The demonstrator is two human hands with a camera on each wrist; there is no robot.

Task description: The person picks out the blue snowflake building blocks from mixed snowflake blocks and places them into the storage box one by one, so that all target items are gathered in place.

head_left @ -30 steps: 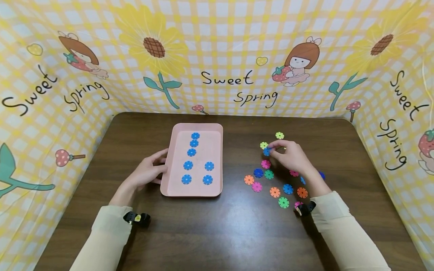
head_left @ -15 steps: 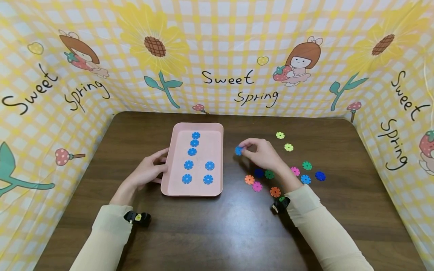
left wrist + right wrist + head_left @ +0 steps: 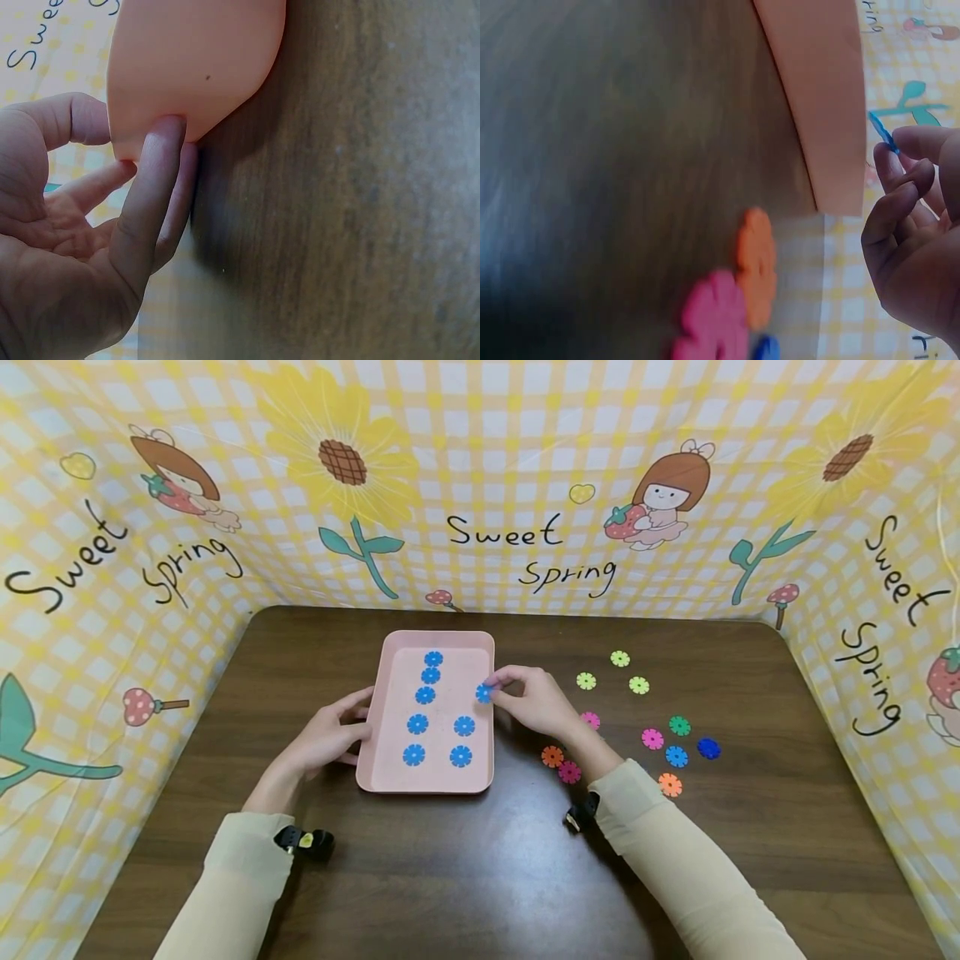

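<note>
A pink tray (image 3: 382,781) lies on the table, with several blue notched discs (image 3: 417,724) inside it, in a left column and a shorter right one. My left hand (image 3: 322,739) holds the tray's left edge; in the left wrist view its thumb is at the rim and fingers (image 3: 154,161) lie against the outer wall. My right hand (image 3: 536,700) pinches another blue disc (image 3: 483,693) between thumb and index finger, just over the tray's right rim. In the right wrist view that disc (image 3: 883,133) appears edge-on, above the rim.
Right of the tray, loose discs lie on the brown table (image 3: 450,877): yellow ones (image 3: 620,658), pink ones (image 3: 652,739), orange ones (image 3: 671,785), a green one (image 3: 679,725) and blue ones (image 3: 677,757). My right forearm hides some. Checked fabric (image 3: 517,443) encloses the table's back and sides.
My right hand has carried the blue disc leftward from among the loose discs to the tray's right rim. The left hand and the tray have stayed in place.
</note>
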